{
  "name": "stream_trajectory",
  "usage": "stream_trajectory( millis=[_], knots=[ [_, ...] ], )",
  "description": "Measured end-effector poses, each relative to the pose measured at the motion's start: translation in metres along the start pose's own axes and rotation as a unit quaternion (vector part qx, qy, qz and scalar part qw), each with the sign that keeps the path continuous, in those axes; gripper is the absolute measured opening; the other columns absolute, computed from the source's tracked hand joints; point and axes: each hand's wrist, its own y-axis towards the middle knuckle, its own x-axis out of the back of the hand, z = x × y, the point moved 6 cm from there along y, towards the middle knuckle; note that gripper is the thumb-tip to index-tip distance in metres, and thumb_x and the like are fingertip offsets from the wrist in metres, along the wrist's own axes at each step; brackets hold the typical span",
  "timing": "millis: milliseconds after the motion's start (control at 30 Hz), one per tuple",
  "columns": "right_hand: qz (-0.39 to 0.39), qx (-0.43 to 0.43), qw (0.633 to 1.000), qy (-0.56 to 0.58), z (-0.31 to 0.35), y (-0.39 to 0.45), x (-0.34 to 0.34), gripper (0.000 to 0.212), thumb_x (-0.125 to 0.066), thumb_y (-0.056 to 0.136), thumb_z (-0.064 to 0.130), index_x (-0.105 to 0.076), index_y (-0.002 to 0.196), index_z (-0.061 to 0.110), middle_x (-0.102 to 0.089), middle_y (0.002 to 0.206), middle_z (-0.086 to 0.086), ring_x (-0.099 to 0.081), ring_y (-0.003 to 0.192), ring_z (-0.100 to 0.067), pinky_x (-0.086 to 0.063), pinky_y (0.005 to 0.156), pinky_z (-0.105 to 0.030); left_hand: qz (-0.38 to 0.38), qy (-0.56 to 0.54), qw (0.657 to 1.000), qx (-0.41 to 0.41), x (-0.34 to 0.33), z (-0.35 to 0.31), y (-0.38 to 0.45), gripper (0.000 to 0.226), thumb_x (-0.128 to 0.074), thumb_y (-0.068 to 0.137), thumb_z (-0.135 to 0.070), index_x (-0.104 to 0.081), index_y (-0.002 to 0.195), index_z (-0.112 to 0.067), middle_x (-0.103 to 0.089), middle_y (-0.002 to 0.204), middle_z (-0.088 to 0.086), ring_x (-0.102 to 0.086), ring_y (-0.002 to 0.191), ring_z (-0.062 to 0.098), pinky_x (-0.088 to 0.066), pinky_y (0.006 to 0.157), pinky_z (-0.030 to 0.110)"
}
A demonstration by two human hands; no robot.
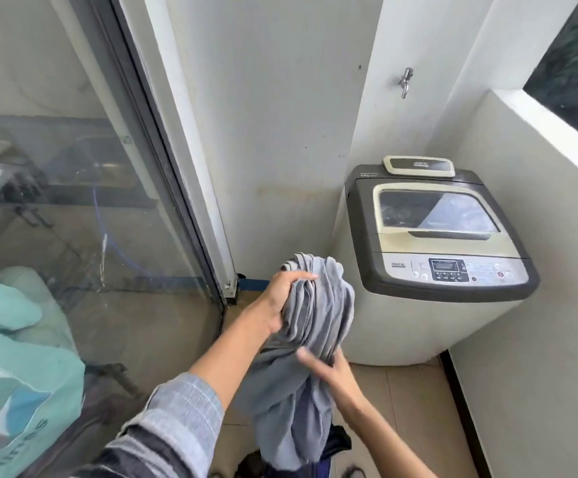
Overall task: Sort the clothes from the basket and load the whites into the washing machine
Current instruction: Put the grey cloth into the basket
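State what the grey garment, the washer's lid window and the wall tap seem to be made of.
Grey garment: soft matte fabric, likely cotton knit; it bunches in folds.
Lid window: clear glass or plastic; it reflects and shows the drum.
Wall tap: shiny metal, probably chromed.

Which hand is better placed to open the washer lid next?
Right. The right hand only touches the grey cloth low down, on the washer side. The left hand grips the bunched cloth. The lid is closed.
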Motion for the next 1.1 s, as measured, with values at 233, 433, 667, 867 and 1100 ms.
stream_trajectory(
  millis=[233, 433, 667, 867, 1100],
  knots=[
    [-0.150, -0.081, 0.981, -0.092, 0.015, 0.010, 0.023, 0.013, -0.063, 0.063, 0.020, -0.055, 0.066, 0.012, -0.061, 0.069, 0.001, -0.053, 0.069, -0.023, -0.044, 0.062, -0.035, 0.026, -0.232, 0.972, -0.031, -0.001, -0.006, 0.038, 0.035, -0.065, 0.091, -0.035, -0.080, 0.100, -0.004, -0.076, 0.106, 0.019, -0.075, 0.099, 0.034, -0.061, 0.088, 0.045],
    [-0.190, -0.047, 0.978, 0.067, 0.083, 0.021, 0.031, 0.008, -0.058, 0.066, 0.016, -0.051, 0.068, 0.016, -0.052, 0.067, 0.003, -0.046, 0.064, -0.017, -0.041, 0.057, -0.027, 0.048, -0.237, 0.969, -0.057, 0.026, 0.007, 0.053, 0.078, -0.062, 0.094, -0.060, -0.058, 0.142, 0.001, -0.060, 0.144, 0.025, -0.059, 0.133, 0.039, -0.042, 0.116, 0.052],
    [-0.073, -0.178, 0.964, 0.182, 0.110, 0.070, 0.023, 0.024, -0.053, 0.080, 0.007, -0.069, 0.097, 0.002, -0.074, 0.089, -0.018, -0.072, 0.074, -0.032, -0.059, 0.072, -0.035, 0.002, -0.053, 0.998, 0.025, 0.040, 0.138, 0.026, 0.078, -0.059, 0.085, -0.081, -0.071, 0.133, -0.021, -0.070, 0.135, 0.011, -0.065, 0.128, 0.027, -0.044, 0.116, 0.049],
    [-0.078, -0.186, 0.961, 0.191, 0.103, 0.112, 0.034, 0.026, -0.057, 0.088, 0.006, -0.073, 0.067, 0.007, -0.071, 0.064, -0.010, -0.070, 0.048, -0.024, -0.059, 0.047, -0.032, -0.026, 0.297, 0.944, 0.145, 0.040, 0.221, 0.005, 0.087, -0.078, 0.073, -0.074, -0.053, 0.141, -0.026, -0.060, 0.146, 0.000, -0.060, 0.127, 0.019, -0.045, 0.116, 0.043],
    [-0.044, -0.185, 0.973, 0.130, 0.094, 0.140, 0.036, 0.028, -0.073, 0.088, 0.006, -0.067, 0.115, 0.002, -0.067, 0.111, -0.015, -0.068, 0.097, -0.026, -0.057, 0.083, -0.036, -0.115, 0.241, 0.962, 0.054, 0.031, 0.184, 0.025, 0.023, -0.065, 0.099, -0.042, -0.068, 0.107, -0.021, -0.075, 0.113, 0.007, -0.069, 0.109, 0.023, -0.054, 0.102, 0.043]
  ],
)
